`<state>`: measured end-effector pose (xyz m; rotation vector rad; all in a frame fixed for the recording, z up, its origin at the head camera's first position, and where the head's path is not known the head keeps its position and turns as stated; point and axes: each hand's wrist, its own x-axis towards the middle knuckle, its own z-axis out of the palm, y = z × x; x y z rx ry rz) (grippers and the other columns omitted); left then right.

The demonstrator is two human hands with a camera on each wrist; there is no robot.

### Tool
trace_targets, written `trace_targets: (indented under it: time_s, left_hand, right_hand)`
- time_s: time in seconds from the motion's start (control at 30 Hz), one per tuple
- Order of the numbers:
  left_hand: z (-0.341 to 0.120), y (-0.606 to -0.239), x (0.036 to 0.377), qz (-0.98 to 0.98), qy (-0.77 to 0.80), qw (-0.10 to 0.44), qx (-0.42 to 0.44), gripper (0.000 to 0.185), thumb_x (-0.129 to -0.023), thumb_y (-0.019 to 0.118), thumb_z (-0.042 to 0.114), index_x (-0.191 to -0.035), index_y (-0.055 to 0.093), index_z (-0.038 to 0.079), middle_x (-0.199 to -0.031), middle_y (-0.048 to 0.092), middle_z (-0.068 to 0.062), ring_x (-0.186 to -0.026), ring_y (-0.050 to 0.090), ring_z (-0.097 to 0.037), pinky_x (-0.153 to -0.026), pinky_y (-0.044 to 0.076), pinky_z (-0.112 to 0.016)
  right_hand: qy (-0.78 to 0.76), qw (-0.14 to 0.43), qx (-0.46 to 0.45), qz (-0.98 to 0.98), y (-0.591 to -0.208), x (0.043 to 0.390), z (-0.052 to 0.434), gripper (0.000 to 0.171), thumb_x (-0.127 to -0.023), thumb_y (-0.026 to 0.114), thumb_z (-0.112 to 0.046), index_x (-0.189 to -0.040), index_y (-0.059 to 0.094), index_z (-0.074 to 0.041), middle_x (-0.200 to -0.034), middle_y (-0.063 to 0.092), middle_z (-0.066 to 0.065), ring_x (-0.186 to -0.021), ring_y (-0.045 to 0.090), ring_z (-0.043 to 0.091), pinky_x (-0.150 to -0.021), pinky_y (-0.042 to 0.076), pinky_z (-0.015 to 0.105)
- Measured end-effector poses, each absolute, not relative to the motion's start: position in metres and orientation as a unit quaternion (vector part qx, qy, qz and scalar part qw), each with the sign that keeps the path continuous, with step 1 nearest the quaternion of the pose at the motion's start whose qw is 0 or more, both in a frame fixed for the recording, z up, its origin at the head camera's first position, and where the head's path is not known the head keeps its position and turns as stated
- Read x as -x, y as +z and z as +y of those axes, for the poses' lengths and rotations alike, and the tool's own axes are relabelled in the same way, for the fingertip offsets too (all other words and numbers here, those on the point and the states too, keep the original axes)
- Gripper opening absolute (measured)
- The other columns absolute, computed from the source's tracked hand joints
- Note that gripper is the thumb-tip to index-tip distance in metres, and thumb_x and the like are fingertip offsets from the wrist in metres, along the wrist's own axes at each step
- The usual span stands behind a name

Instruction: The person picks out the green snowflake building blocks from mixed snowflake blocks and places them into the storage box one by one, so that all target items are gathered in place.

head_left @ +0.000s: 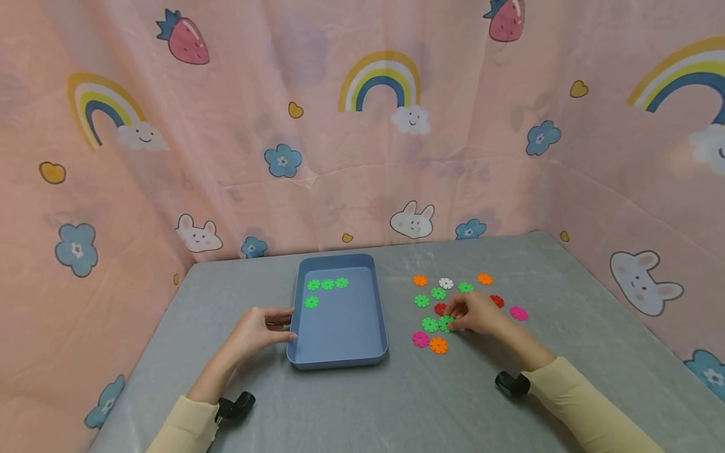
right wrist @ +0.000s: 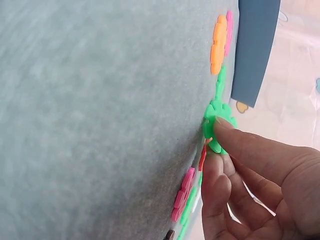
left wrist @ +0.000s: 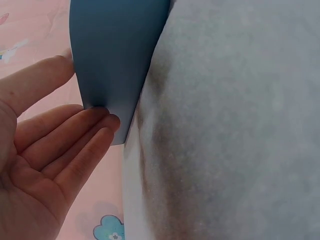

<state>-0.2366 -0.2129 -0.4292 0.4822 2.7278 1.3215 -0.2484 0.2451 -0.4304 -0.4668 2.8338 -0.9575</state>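
Observation:
My right hand (head_left: 474, 314) pinches a green interlocking disc (right wrist: 216, 120) between thumb and fingers, and the disc stands tilted up in the right wrist view. Another green disc (head_left: 430, 324) lies just left of it, and a red disc (head_left: 440, 309) sits right behind. At the blue tray (head_left: 340, 363), my left hand (head_left: 262, 330) touches the outside of the left wall. In the left wrist view its fingers (left wrist: 82, 150) reach out nearly straight against that wall. Inside the tray lie several green discs, three in a row (head_left: 327, 285) and one (head_left: 311, 302) below the row's left end.
Around the right hand lie loose discs: orange (head_left: 438, 345), magenta (head_left: 421, 339), white (head_left: 446, 283), more green (head_left: 421, 301) and red (head_left: 497, 301). A magenta disc (head_left: 518, 313) lies farthest right. Grey cloth (head_left: 351, 409) covers the table; a patterned pink curtain (head_left: 340, 207) hangs behind.

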Motion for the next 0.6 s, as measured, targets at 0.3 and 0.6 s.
trace_targets:
  time_s: [0.3,0.6]
  left_hand:
    - [-0.2136,-0.4303,0.237,0.89,0.428,0.033,-0.155,0.059,-0.071,0.084,0.027,-0.122,0.065,0.003,-0.116,0.068,-0.012,-0.099,0.068,-0.022,-0.08,0.057,-0.033]
    - [-0.2139,-0.4309,0.2374,0.889,0.429,0.035,-0.155,0.06,-0.07,0.084,0.027,-0.122,0.065,0.004,-0.116,0.068,-0.012,-0.098,0.069,-0.021,-0.08,0.057,-0.033]
  right_hand:
    - [-0.316,0.06,0.143,0.936,-0.4255,0.2462,0.2469,0.02,-0.073,0.081,-0.016,-0.085,0.068,-0.006,-0.075,0.065,-0.001,-0.069,0.057,0.012,-0.056,0.049,0.026]
    - [-0.315,0.065,0.136,0.937,-0.4215,0.2505,0.2512,0.022,-0.075,0.08,-0.018,-0.089,0.07,-0.005,-0.077,0.068,0.001,-0.069,0.059,0.012,-0.059,0.049,0.027]
